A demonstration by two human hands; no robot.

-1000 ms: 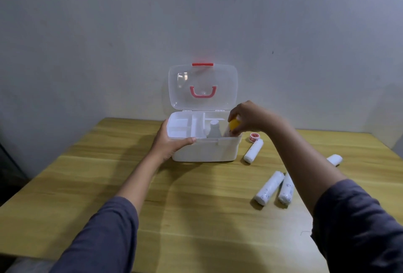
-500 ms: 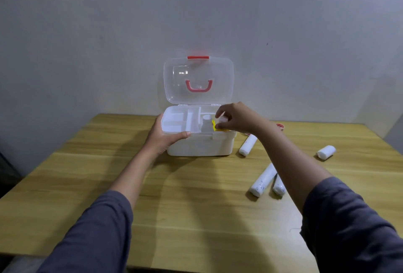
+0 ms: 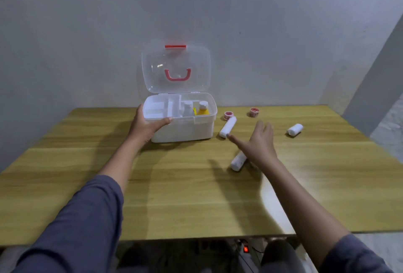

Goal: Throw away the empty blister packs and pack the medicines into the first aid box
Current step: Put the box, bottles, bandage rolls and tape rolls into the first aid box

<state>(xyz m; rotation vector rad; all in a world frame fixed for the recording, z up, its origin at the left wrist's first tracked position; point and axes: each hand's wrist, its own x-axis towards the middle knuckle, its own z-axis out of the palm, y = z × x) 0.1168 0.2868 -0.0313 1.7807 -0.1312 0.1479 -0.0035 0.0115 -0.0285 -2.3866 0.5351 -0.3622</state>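
The white first aid box [image 3: 185,131] stands on the wooden table [image 3: 174,185] with its clear lid [image 3: 176,68] raised. Inside its right compartment stand a yellow bottle [image 3: 202,109] and a white bottle [image 3: 188,109]. My left hand [image 3: 146,126] grips the box's front left rim. My right hand [image 3: 257,142] hovers open above the table, right of the box, holding nothing. A white roll [image 3: 227,127] lies beside the box, another roll [image 3: 238,161] lies partly under my right hand, and a short roll [image 3: 294,129] lies further right.
Two small red tape rolls [image 3: 228,115] [image 3: 254,112] sit near the back of the table, right of the box. A grey wall rises behind. Below the table's front edge a power strip with a red lit switch [image 3: 245,249] is visible.
My right hand let go of the yellow bottle inside the box and pulled back right, over the rolls, with fingers spread. My left hand kept its hold on the box.
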